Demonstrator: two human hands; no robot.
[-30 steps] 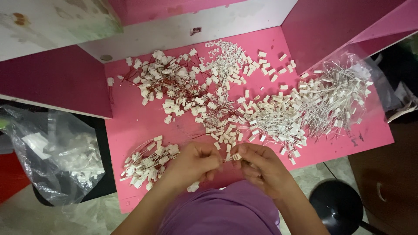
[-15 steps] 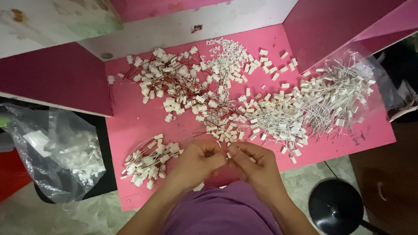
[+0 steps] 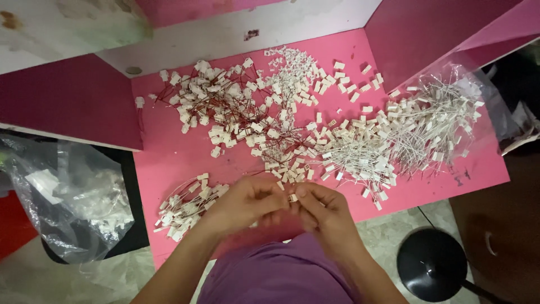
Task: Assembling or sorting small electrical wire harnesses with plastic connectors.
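Pinching a small white connector (image 3: 292, 197) between my left hand (image 3: 242, 204) and right hand (image 3: 326, 213), I hold it at the pink table's (image 3: 169, 163) near edge, right of a wired pile (image 3: 188, 205).

- Left hand (image 3: 243, 204) and right hand (image 3: 323, 211) meeting at 6 o'clock, fingertips pinching a small white connector (image 3: 292, 197).
- Pile of finished wired pieces (image 3: 188, 206) at 8 o'clock on pink table (image 3: 169, 157).
- Red-wired connectors (image 3: 219, 107) at 11 o'clock.
- White-wired bundle (image 3: 405, 135) at 3 o'clock.
- Clear plastic bag (image 3: 67, 197) at 9 o'clock.
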